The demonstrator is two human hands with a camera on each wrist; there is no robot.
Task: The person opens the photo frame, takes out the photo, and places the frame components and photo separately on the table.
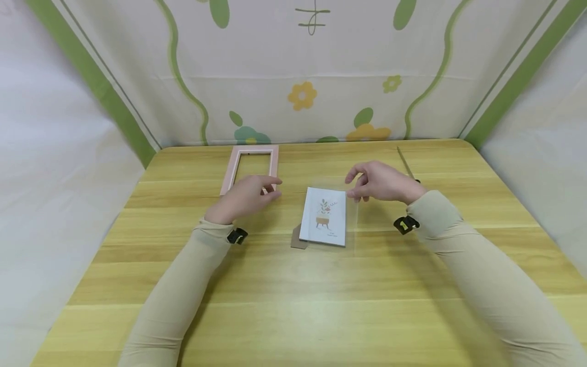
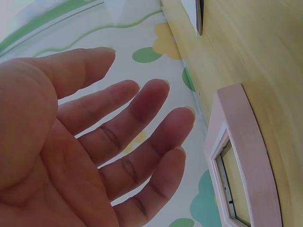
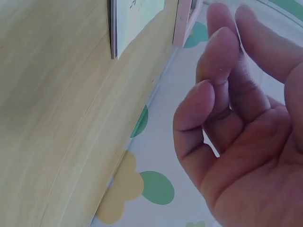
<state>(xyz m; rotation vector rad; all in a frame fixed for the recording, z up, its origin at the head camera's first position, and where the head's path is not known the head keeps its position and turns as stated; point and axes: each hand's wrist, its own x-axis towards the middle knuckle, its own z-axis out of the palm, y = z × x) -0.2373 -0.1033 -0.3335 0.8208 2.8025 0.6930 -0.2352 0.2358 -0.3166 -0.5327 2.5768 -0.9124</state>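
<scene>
My right hand (image 1: pixel 382 182) pinches a faint clear sheet (image 1: pixel 351 224) near its upper right corner, between thumb and fingers. Through and beside that sheet shows a white card (image 1: pixel 312 204) with a printed potted plant, lying on backing of which only a dark edge shows. A brown tag-like piece (image 1: pixel 298 239) sticks out at the card's lower left. Left of the card, my left hand (image 1: pixel 245 196) hovers with thumb and fingers apart, holding nothing. Behind it lies a pink picture frame (image 1: pixel 274 165), its near edge partly hidden by the hand; the left wrist view also shows the frame (image 2: pixel 236 106).
A thin dark stick-like thing (image 1: pixel 405 162) lies behind my right wrist, its near end partly hidden. The wooden table (image 1: pixel 293 306) ends at the back against a white cloth (image 1: pixel 257 102) with flower prints. More pale cloth hangs on both sides.
</scene>
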